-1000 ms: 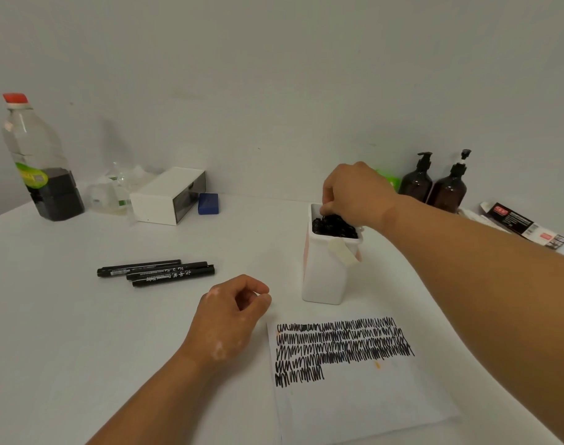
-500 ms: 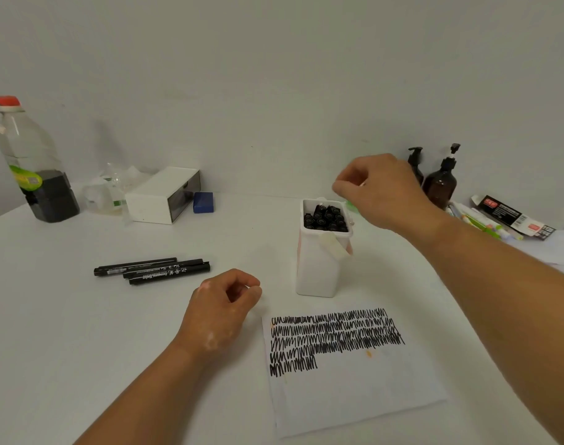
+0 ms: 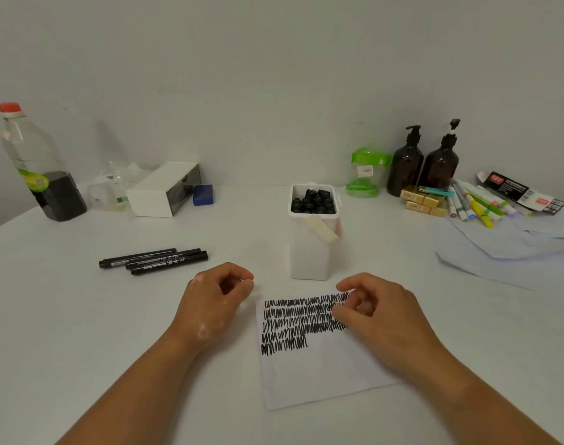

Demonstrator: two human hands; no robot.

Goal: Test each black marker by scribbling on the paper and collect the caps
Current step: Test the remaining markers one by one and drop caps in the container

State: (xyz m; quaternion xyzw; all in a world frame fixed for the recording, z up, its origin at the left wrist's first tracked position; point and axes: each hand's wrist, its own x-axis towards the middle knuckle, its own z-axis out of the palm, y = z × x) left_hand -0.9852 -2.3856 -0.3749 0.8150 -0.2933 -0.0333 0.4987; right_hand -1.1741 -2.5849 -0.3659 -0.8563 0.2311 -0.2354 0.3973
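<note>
Right grip [image 3: 380, 316]: hovering over the right end of the scribbles, fingers loosely curled, thumb and forefinger apart with ink lines showing between them. I see nothing held, though the fingertips are blurred.
Left grip [image 3: 214, 303]: just left of the right grip, resting on the counter [image 3: 81, 332] beside the paper's left edge. It is loosely curled, and the hollow of the hand shows nothing inside.
Paper [image 3: 322, 374]: under the right grip, flat on the counter. Rows of black scribbles [image 3: 287, 332] fill its upper part and the lower part is blank.
White container [image 3: 311, 252]: just beyond both grips, upright, near the paper's top edge and packed with black marker ends [image 3: 312, 200]. I cannot tell caps from barrels.
Three black markers [image 3: 153, 261]: beyond and left of the left grip, lying side by side, capped.
Far left of the grips: white box [image 3: 158, 194], blue block [image 3: 203, 194] and a plastic bottle [image 3: 39, 165] with dark liquid, along the wall.
Far right of the grips: green jar [image 3: 365, 173], two amber pump bottles [image 3: 404, 168], gold boxes [image 3: 421, 200] and a heap of coloured markers [image 3: 479, 203].
</note>
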